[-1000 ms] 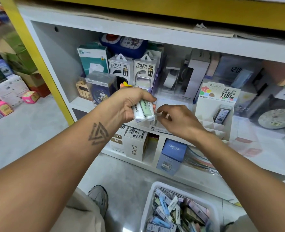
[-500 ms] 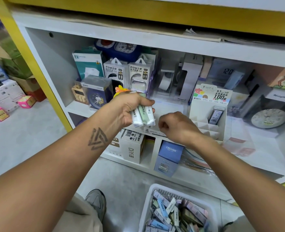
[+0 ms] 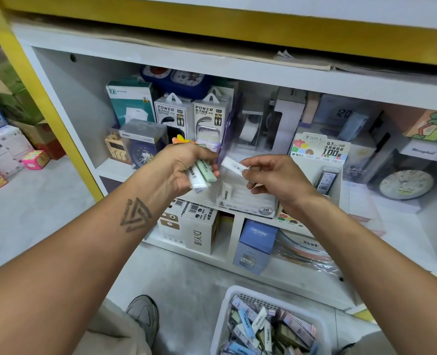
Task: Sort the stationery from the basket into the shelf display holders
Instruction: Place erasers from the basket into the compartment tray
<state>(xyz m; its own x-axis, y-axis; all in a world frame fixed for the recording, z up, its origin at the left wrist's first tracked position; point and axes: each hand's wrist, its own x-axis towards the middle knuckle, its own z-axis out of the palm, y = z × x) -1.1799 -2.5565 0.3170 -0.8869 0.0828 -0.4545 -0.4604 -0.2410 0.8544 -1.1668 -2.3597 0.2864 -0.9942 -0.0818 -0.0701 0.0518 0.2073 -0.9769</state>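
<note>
1. Now the right hand (image 3: 276, 178) pinches one white lead case (image 3: 234, 165) by its end, thumb and fingertips clamped on it, just above the flat white display holder (image 3: 248, 201) at the front of the shelf (image 3: 417, 224).
2. The left hand (image 3: 184, 167) grips a small bunch of cases (image 3: 202, 175), white and pale green, fingers curled round them, beside the right hand and a little to its left.
3. To do this step well, I would say the single case should be turned to lie along a slot of the holder and lowered flat, next to the one white case (image 3: 227, 190) already standing there.
4. The left hand's grip wants to stay firm; a loose bunch could slide out over the floor.
5. The tiered holder (image 3: 320, 160) with the printed card stands just behind, a dark case (image 3: 326, 179) in it; which holder this case belongs to I cannot read from here.
6. The basket (image 3: 222, 326) on the floor is well stocked, so the sorting looks far from done.
7. Against half a second ago: then the right hand was a closed fist low by the bunch with no case showing; now it has drawn one clear and lifted it to the right.
</note>
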